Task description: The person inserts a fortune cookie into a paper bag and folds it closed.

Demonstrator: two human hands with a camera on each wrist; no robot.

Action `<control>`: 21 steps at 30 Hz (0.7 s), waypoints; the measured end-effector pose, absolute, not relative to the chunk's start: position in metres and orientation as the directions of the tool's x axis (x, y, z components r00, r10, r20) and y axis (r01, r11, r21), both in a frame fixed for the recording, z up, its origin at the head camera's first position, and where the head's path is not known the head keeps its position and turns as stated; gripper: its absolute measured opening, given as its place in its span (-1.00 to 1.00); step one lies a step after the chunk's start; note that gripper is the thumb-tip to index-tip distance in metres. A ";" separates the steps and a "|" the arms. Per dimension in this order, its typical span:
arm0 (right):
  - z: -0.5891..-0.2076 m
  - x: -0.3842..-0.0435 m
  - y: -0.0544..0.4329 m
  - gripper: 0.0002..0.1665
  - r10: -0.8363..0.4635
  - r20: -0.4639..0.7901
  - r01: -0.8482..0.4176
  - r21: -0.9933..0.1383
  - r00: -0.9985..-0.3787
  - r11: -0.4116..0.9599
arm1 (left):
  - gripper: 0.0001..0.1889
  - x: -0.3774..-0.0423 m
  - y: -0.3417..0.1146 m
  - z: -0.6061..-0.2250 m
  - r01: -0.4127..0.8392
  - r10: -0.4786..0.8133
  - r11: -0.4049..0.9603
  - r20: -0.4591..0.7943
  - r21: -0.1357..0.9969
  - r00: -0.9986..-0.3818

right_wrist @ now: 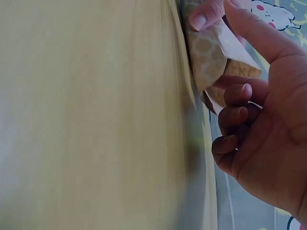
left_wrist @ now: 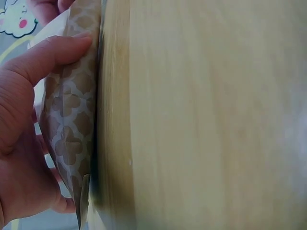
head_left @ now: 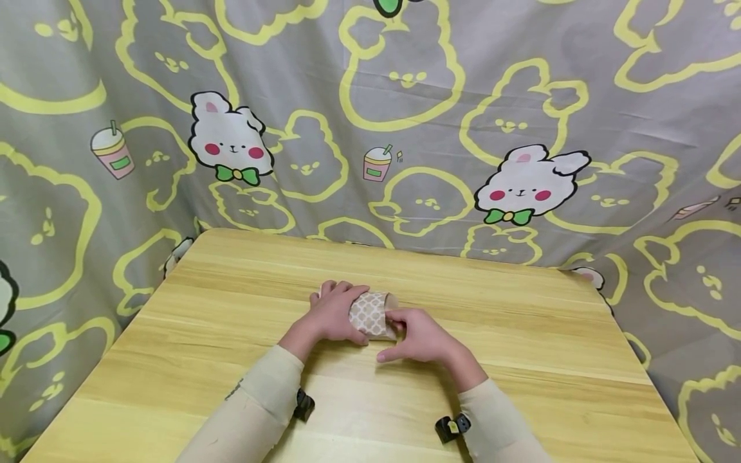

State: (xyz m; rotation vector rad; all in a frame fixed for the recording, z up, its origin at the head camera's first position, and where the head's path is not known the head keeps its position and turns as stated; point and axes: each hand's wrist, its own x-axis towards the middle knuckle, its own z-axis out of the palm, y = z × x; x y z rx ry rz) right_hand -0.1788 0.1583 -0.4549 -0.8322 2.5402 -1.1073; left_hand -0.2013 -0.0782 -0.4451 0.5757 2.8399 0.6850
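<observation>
A small paper bag (head_left: 368, 314) with a brown and white lattice pattern lies on its side on the table, its open mouth facing right. My left hand (head_left: 334, 314) grips the closed end, thumb along the near side and fingers over the far side. In the left wrist view, a tapered, folded end of the paper bag (left_wrist: 72, 139) shows below the thumb. My right hand (right_wrist: 278, 110) reaches its index finger into the mouth of the bag, so the fingertip is hidden inside. Its thumb stands apart and its other fingers are loosely curled outside.
The wood-grain table (head_left: 191, 360) extends on all sides of the hands. A grey curtain (head_left: 417, 148) with yellow outlines and white rabbits hangs behind and beside it. Each sleeved forearm carries a small black wrist camera (head_left: 451, 427).
</observation>
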 end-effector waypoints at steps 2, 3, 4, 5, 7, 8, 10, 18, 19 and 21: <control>-0.455 -0.180 0.154 -0.10 -0.595 0.004 -0.408 -0.730 -0.804 0.548 | 0.12 -0.201 -0.077 -0.445 0.332 0.406 0.816 -0.061 0.473 -0.912; -0.455 -0.180 0.153 -0.17 -0.593 0.004 -0.407 -0.730 -0.805 0.548 | 0.11 -0.200 -0.076 -0.445 0.334 0.407 0.814 -0.056 0.475 -0.912; -0.454 -0.181 0.151 -0.24 -0.590 0.001 -0.403 -0.732 -0.807 0.550 | 0.10 -0.200 -0.076 -0.444 0.335 0.408 0.811 -0.052 0.479 -0.912; -0.454 -0.181 0.149 -0.30 -0.589 -0.001 -0.400 -0.734 -0.808 0.550 | 0.10 -0.200 -0.075 -0.444 0.335 0.407 0.813 -0.053 0.477 -0.912; -0.454 -0.182 0.147 -0.38 -0.581 0.000 -0.396 -0.733 -0.814 0.554 | 0.08 -0.199 -0.072 -0.444 0.333 0.404 0.813 -0.050 0.477 -0.913; -0.454 -0.182 0.147 -0.41 -0.577 -0.001 -0.391 -0.735 -0.817 0.554 | 0.08 -0.199 -0.071 -0.443 0.332 0.401 0.816 -0.050 0.473 -0.915; -0.454 -0.183 0.147 -0.44 -0.565 0.001 -0.384 -0.733 -0.825 0.561 | 0.09 -0.198 -0.069 -0.442 0.324 0.391 0.825 -0.054 0.462 -0.919; -0.454 -0.177 0.167 0.00 -0.419 0.010 -0.295 -0.727 -0.908 0.620 | 0.20 -0.186 -0.066 -0.436 0.261 0.316 0.897 -0.106 0.356 -0.943; -0.454 -0.175 0.170 0.06 -0.386 0.014 -0.275 -0.725 -0.923 0.631 | 0.20 -0.183 -0.067 -0.433 0.251 0.309 0.901 -0.116 0.353 -0.944; -0.453 -0.174 0.177 0.05 -0.325 0.023 -0.237 -0.732 -0.945 0.638 | 0.15 -0.178 -0.068 -0.428 0.233 0.295 0.904 -0.130 0.358 -0.947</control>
